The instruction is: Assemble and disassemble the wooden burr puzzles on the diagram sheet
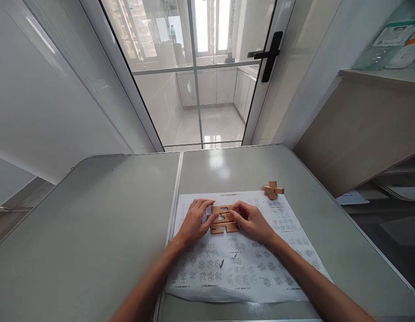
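Three flat wooden pieces [224,227] with cut-out slots lie one below another on a large printed sheet [241,281]. My left hand [196,219] rests at their left side, thumb and fingers apart, the thumb touching the middle piece. From the right, my right hand [249,219] has its thumb and index finger close together at the right ends of the upper and middle pieces. A cross-shaped assembly of wooden bars [273,190] stands at the sheet's upper right corner.
The grey table [127,214] has a pale seam left of the sheet. Behind it is a glass door [221,89] with a black handle [268,56]. At the right, a shelf [382,76] bears clear plastic containers [395,42].
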Tool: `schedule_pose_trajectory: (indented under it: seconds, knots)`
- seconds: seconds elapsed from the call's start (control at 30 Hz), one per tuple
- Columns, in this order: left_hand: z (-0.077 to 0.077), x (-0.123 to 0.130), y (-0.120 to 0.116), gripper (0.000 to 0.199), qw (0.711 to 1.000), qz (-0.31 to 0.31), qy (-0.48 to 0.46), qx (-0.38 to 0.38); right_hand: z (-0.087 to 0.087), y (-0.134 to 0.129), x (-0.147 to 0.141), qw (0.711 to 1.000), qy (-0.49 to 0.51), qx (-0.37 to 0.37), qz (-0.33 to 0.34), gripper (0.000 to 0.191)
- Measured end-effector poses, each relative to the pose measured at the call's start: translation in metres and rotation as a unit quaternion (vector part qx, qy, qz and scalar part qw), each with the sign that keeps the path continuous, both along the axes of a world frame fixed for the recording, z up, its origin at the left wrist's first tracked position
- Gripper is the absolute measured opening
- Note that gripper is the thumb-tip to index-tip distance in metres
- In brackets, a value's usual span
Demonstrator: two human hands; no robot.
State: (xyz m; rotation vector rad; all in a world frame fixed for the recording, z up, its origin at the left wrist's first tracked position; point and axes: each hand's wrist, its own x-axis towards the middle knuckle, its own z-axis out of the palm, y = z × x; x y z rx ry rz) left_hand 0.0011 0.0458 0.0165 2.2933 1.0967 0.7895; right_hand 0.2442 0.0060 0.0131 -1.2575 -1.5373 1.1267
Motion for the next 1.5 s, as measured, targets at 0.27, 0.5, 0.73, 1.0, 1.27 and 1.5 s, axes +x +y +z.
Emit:
schedule_pose_trajectory:
  seconds: [0.27, 0.5, 0.73, 1.0, 1.27, 1.5]
  knots:
    - [-0.001, 0.0, -0.001, 0.017, 0.998, 0.059, -0.008, 0.016, -0.001, -0.001, 0.001, 0.998, -0.052, 0.036, -0.016, 0.026]
    - [-0.005, 0.0, -0.002, 0.028, 0.998, 0.054, 0.013, 0.025, -0.004, -0.003, 0.002, 0.99, -0.114, 0.084, 0.024, 0.02]
    - [-0.004, 0.012, 0.003, 0.015, 0.995, 0.099, 0.024, -0.009, -0.006, -0.004, 0.002, 0.961, -0.199, 0.167, 0.091, 0.012]
    - [-0.004, 0.019, 0.007, 0.016, 0.994, 0.104, 0.021, -0.022, -0.017, -0.002, 0.006, 0.953, -0.207, 0.176, 0.132, 0.026]
    - [0.0, 0.016, 0.006, 0.013, 0.994, 0.1, -0.032, -0.038, -0.01, -0.004, 0.002, 0.961, -0.204, 0.139, 0.121, 0.028]
    - [0.005, 0.014, 0.004, 0.021, 0.979, 0.12, -0.128, -0.103, -0.004, -0.002, 0.001, 0.978, -0.144, 0.112, 0.105, 0.036]
